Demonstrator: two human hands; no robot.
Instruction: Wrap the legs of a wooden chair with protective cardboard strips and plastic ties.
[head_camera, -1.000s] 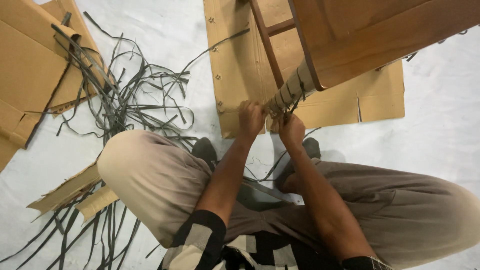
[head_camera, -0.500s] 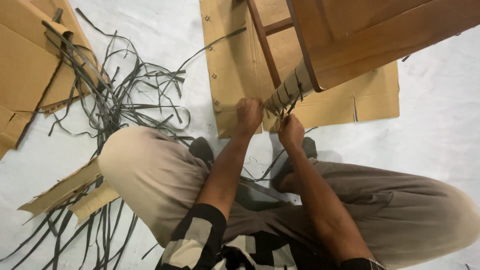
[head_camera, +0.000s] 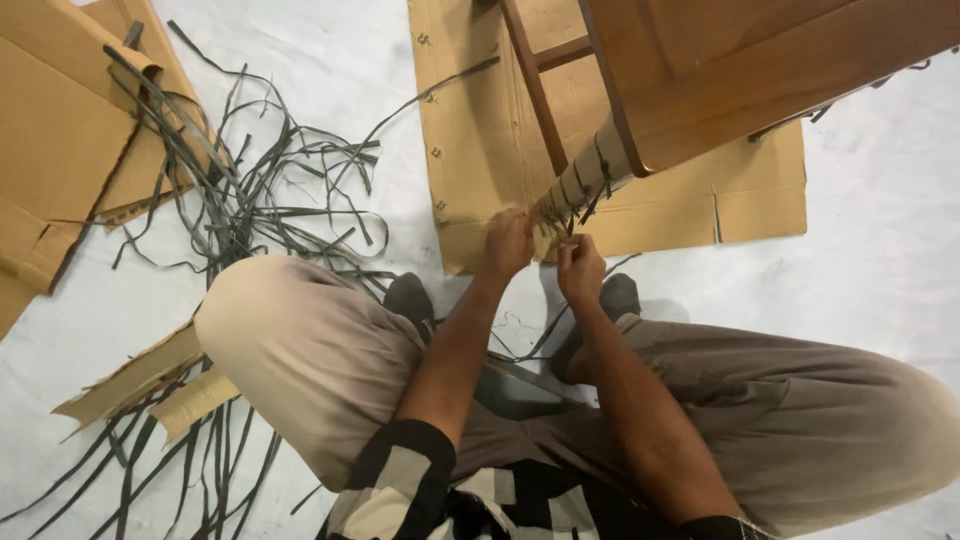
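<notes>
A brown wooden piece of furniture (head_camera: 740, 70) tilts over the floor, its leg (head_camera: 580, 180) wrapped in cardboard and bound with dark straps. My left hand (head_camera: 508, 243) grips the lower end of that wrapped leg. Just right of it, my right hand (head_camera: 580, 268) is closed on a dark strap (head_camera: 572, 222) that runs up to the wrapping. Both hands sit close together at the leg's tip, above my bent knees.
A flat cardboard sheet (head_camera: 760, 190) lies under the furniture. A tangle of cut dark straps (head_camera: 270, 180) spreads on the white floor at left, beside more cardboard (head_camera: 60, 130). Torn cardboard pieces (head_camera: 130, 380) and straps lie by my left knee.
My right hand has drawn down and away from the leg by a little, pulling the strap. My left hand has stayed on the leg's end.
</notes>
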